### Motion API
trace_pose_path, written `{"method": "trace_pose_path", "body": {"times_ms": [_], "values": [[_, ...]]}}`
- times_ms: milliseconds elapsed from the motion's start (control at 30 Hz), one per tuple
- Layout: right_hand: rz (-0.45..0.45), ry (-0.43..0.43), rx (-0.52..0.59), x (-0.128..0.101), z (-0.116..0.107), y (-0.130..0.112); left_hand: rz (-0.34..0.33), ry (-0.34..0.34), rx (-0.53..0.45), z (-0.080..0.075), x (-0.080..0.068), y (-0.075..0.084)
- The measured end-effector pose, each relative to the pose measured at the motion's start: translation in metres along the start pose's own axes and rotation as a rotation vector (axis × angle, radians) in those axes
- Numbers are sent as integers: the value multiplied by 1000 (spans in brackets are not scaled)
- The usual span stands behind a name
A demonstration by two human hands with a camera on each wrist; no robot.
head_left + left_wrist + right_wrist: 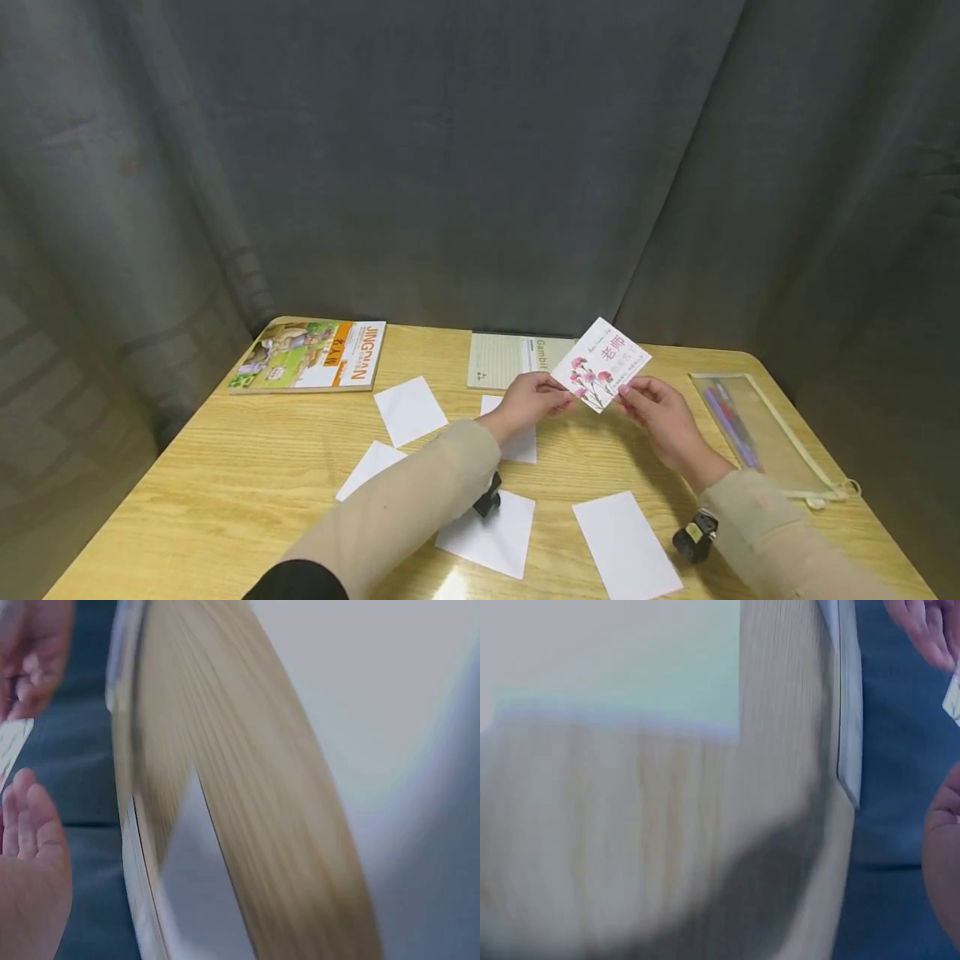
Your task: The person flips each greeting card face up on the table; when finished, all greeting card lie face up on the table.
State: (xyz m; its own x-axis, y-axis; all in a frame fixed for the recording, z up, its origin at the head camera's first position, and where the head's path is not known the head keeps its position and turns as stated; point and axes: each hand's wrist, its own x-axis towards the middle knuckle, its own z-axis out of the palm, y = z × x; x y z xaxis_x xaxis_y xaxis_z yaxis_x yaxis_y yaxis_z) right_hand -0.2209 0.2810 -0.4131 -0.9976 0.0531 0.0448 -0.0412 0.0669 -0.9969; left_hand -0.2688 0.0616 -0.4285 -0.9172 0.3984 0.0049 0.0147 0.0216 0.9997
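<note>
Nearest the viewer, two blank white cards (pixel 489 533) (pixel 626 546) lie flat on the wooden tabletop (pixel 247 475), between the person's beige sleeves. Above the tabletop's middle, a flower-printed card (pixel 602 363) is held tilted in the air between both hands. The left hand (pixel 528 402) pinches its lower left edge with curled fingers; the right hand (pixel 660 410) pinches its lower right edge likewise. The card thus sits just above and between the two hands, touching the fingertips of each.

Judged from its look, the card is light, thin and fairly stiff, likely to bend or crease under pressure; its edges or corners are the best places to take hold.

Further blank cards (pixel 409 409) lie to the left. At the far edge rest a colourful book (pixel 311 356) and a lined notepad (pixel 504 358); a clear pen pouch (pixel 757 433) lies right.
</note>
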Motion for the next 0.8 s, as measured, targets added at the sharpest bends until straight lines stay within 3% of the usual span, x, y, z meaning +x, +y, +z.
{"method": "trace_pose_path", "body": {"times_ms": [100, 233, 367, 567, 667, 800], "values": [[64, 5, 142, -4, 7, 2, -12, 53, -119, 6, 0, -1], [92, -3, 120, -7, 15, 3, -11, 138, -181, 8, -2, 0], [71, 26, -1, -5, 15, 0, 3, 171, -107, 5, -3, 2], [22, 192, -260, 3, 5, -11, 43, 118, 108, -2, -3, -2], [45, 139, -381, 3, -2, -13, 48, 99, 153, -3, -4, -4], [81, 43, -414, 3, -9, -11, 26, 132, 219, -1, -3, -6]]}}
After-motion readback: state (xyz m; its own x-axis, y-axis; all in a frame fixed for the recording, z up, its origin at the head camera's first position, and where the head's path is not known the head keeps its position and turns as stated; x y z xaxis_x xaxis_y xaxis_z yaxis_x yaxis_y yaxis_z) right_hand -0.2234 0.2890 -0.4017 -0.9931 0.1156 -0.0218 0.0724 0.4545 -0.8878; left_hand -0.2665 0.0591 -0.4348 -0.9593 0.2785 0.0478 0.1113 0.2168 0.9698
